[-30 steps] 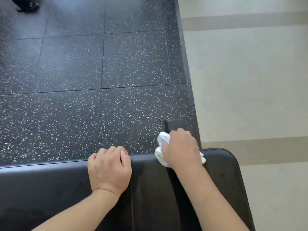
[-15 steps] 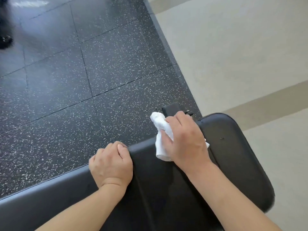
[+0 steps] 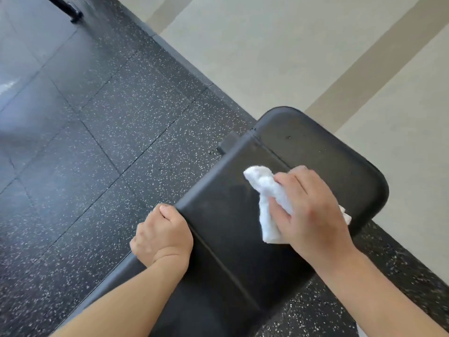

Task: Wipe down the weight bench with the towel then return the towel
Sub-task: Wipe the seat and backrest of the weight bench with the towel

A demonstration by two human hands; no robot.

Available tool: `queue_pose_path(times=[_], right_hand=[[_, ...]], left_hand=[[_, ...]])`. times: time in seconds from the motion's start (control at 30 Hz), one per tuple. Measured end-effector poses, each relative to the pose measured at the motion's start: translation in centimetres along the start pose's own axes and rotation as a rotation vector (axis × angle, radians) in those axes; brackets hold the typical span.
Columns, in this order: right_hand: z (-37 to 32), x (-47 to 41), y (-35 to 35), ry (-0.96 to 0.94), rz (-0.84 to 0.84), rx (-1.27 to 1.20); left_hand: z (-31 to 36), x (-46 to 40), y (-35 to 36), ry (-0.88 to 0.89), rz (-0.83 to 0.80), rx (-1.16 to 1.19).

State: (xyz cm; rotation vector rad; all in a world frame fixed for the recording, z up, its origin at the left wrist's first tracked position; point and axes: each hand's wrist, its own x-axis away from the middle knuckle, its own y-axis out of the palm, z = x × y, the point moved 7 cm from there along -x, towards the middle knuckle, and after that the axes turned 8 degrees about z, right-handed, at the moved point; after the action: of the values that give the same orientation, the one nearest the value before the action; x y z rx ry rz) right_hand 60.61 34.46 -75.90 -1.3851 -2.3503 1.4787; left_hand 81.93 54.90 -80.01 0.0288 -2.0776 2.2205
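The black padded weight bench (image 3: 315, 152) runs diagonally from the lower left to the right of centre, with a seam across its pad. My right hand (image 3: 308, 205) presses a crumpled white towel (image 3: 267, 190) flat on the top of the pad, just short of that seam. A corner of the towel sticks out past the far side of the hand. My left hand (image 3: 162, 237) is curled over the bench's left edge, with its fingers wrapped around the rim.
Black speckled rubber floor tiles (image 3: 97, 142) fill the left and lower right. Pale beige flooring (image 3: 291, 45) with darker stripes lies beyond the bench end. A black metal bracket (image 3: 227, 142) pokes out under the bench edge. The dark foot of some equipment (image 3: 70, 10) stands top left.
The view has swung, so the bench now lies diagonally. My right hand has slid the towel from the bench's far edge onto the top of the pad. The left hand keeps its grip on the edge.
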Motion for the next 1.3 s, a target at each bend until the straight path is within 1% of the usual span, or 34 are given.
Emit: queue_pose_path(times=[0.13, 0.17, 0.2, 0.27, 0.3, 0.37, 0.4, 0.47, 0.53, 0.63, 0.7, 0.8, 0.9, 0.93, 0.97, 1.07, 1.17, 1.2, 1.23, 1.3], right_hand=[[-1.0, -8.6, 6.1, 0.016, 0.060, 0.040], [-1.5, -10.6, 7.8, 0.008, 0.033, 0.059], [-2.0, -12.2, 9.3, 0.016, -0.032, 0.086], [-2.2, -13.3, 10.8, 0.025, -0.130, 0.141], [-2.2, -12.9, 10.7, 0.017, -0.119, 0.133], [-2.0, -10.4, 8.4, 0.009, -0.008, 0.089], [-2.1, -8.3, 6.9, 0.006, 0.019, 0.066], [-2.5, -2.9, 3.9, -0.027, -0.008, 0.038], [-2.7, 2.5, 0.2, -0.010, -0.022, 0.003], [-2.5, 6.9, -2.3, 0.024, -0.015, -0.024], [-2.4, 6.5, -1.5, 0.022, 0.016, -0.006], [-2.6, 2.4, 1.0, 0.037, 0.075, 0.018], [-2.9, -1.6, 3.3, 0.089, 0.134, 0.032], [-3.2, -2.2, 3.5, 0.116, 0.148, 0.036], [-3.3, -2.2, 3.5, 0.139, 0.163, 0.042], [-4.5, 1.4, 2.2, 0.146, 0.176, 0.023], [-6.0, 7.8, 0.5, 0.139, 0.150, -0.015], [-6.0, 10.3, -0.2, 0.165, 0.179, -0.043], [-5.9, 12.8, -0.9, 0.208, 0.222, -0.090], [-5.1, 17.1, -1.5, 0.327, 0.276, -0.210]], left_hand=[[0.1, 0.0, 0.0, -0.015, -0.003, 0.028], [0.1, 0.1, -0.1, -0.019, -0.005, 0.039], [0.1, 0.1, -0.1, -0.023, -0.003, 0.050], [0.1, 0.2, -0.2, -0.023, 0.000, 0.068], [0.1, 0.2, -0.2, -0.021, -0.001, 0.076], [-0.1, 0.3, -0.1, -0.020, 0.000, 0.093], [-0.1, 0.3, -0.1, -0.020, 0.002, 0.102], [-0.2, 0.3, -0.1, -0.018, 0.010, 0.121], [-0.3, 0.4, -0.3, -0.014, 0.019, 0.136], [-0.2, 0.4, -0.4, -0.001, 0.027, 0.145], [-0.2, 0.4, -0.3, 0.020, 0.029, 0.120], [-0.1, 0.4, -0.3, 0.044, 0.008, 0.096], [-0.2, 0.5, -0.6, 0.083, 0.009, 0.146], [-0.1, 0.7, -0.8, 0.134, 0.016, 0.185], [0.3, 1.3, -1.0, 0.231, 0.012, 0.226], [1.8, 4.9, -1.7, 0.695, -0.022, 0.257], [4.4, 6.5, -2.4, 1.060, -0.056, 0.217], [5.9, 7.1, -2.5, 1.144, -0.066, 0.200], [7.6, 7.8, -2.3, 1.189, -0.064, 0.191], [10.3, 9.5, -1.6, 1.186, -0.007, 0.176]])
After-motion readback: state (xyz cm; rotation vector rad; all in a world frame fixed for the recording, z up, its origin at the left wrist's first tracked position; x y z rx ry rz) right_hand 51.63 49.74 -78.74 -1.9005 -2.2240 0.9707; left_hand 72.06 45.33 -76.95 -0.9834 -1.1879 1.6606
